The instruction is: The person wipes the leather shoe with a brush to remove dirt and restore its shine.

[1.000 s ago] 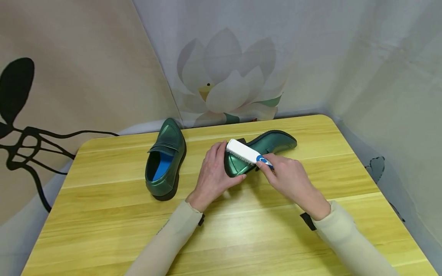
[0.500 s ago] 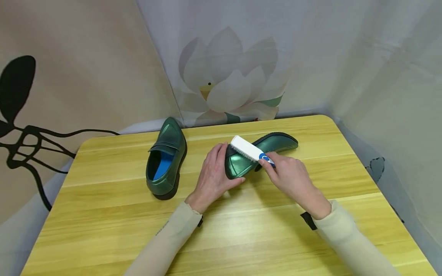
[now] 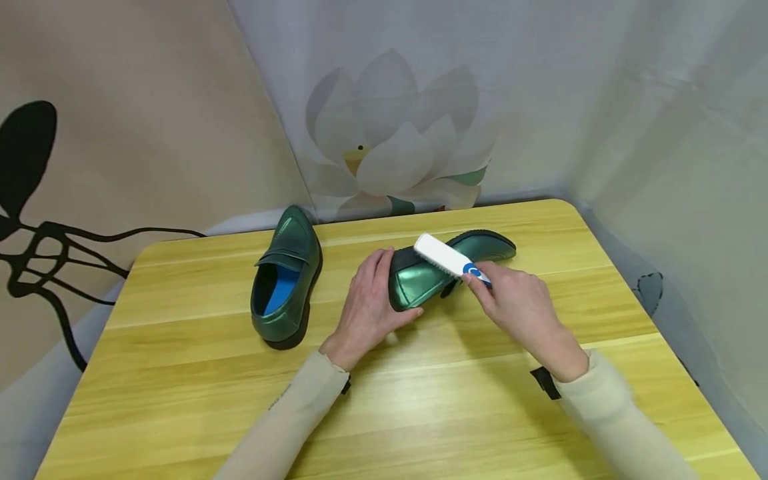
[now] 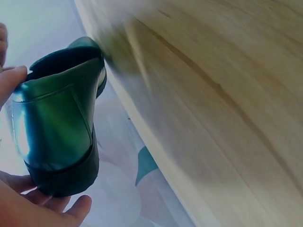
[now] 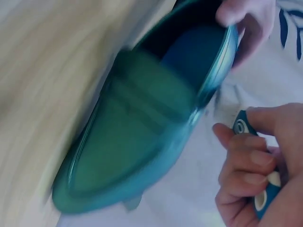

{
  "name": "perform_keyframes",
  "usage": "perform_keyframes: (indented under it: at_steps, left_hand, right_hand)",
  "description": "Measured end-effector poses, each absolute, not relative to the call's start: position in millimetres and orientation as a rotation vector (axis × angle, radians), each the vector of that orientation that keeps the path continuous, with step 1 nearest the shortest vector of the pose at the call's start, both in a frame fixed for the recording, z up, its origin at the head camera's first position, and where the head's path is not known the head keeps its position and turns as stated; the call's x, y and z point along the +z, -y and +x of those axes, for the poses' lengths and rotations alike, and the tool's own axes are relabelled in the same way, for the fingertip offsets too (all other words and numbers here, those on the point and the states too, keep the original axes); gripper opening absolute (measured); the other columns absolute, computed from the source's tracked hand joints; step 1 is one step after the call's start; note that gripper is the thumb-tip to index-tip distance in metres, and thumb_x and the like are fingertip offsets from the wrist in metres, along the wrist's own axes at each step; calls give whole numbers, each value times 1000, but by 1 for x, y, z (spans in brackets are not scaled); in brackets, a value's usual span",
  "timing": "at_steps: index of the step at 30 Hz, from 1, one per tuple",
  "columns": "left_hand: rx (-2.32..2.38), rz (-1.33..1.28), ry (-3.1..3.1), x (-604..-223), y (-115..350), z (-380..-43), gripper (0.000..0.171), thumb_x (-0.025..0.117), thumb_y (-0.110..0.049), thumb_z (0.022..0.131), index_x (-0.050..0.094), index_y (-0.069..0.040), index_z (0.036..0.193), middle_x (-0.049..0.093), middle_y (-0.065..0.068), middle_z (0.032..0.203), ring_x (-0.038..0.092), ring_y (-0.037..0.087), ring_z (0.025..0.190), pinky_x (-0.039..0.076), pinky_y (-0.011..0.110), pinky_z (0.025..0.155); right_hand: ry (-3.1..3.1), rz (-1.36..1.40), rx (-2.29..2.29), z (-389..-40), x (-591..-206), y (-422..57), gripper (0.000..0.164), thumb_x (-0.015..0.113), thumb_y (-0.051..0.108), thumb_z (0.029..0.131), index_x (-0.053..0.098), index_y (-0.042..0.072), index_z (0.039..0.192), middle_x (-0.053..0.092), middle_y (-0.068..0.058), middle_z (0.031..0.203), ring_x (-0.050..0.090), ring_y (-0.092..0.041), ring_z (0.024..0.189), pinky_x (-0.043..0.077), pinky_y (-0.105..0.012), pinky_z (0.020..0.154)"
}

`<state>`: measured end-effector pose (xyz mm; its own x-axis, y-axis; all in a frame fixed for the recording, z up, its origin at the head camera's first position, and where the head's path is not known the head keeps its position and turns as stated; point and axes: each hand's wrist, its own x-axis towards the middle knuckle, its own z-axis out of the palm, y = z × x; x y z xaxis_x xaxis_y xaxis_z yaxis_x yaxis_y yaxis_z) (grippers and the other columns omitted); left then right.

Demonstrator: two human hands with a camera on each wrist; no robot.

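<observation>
A shiny green loafer [image 3: 417, 283] lies tipped on its side, its toe to the right and its dark sole facing the back of the table. My left hand [image 3: 367, 303] grips its heel; in the left wrist view the thumb is at the opening's rim and the fingers are under the heel [image 4: 59, 127]. In my right hand [image 3: 521, 303] is a white-headed brush [image 3: 443, 255] by its blue handle [image 5: 241, 125], fingers curled round it. Bristles face down, overlapping the loafer's upward side in the head view.
A second green loafer [image 3: 294, 243] with a blue insole stands upright to the left, toe toward the back. Both are on a wooden table [image 3: 420, 413]. Behind the table's far edge hangs a pale curtain [image 3: 540, 100] with a flower print.
The brush and my right hand have shifted right along the loafer, from near the heel toward the middle. My left hand and the loafer stay nearly where they were.
</observation>
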<state>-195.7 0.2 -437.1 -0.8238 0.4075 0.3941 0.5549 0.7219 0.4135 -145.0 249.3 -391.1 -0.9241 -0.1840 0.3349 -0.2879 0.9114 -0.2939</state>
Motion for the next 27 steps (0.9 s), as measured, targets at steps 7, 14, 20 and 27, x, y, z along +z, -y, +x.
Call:
perform_keyframes:
  at_steps: [7,14,20,27]
  left_hand:
    - [-768,-770,2643,-438,-3,-194,115,99,-46,65,40,3,151,48,20,145,50,35,130,45,51,108]
    - [-762,-730,2697,-438,-1,-195,115,96,-49,68,39,1,154,46,20,148,49,35,133,44,52,110]
    - [-766,-721,2692,-438,2,-195,115,96,-49,67,39,1,154,47,20,148,49,35,133,43,52,110]
    - [-763,-721,2685,-437,-1,-195,115,96,-49,67,39,2,153,47,20,147,49,35,132,44,53,109]
  right_hand:
    - [2719,476,456,-140,-396,-233,24,70,31,100,70,8,99,60,1,69,45,-14,49,36,-32,43]
    - [2809,261,488,-141,-395,-267,29,65,32,103,72,4,108,60,-3,69,46,-18,49,35,-34,42]
    - [2793,108,486,-144,-394,-293,34,64,30,104,71,-3,112,62,-9,67,46,-20,47,32,-34,40]
    - [2790,240,537,-144,-394,-271,32,65,31,103,72,0,111,61,-4,68,48,-19,50,36,-35,43]
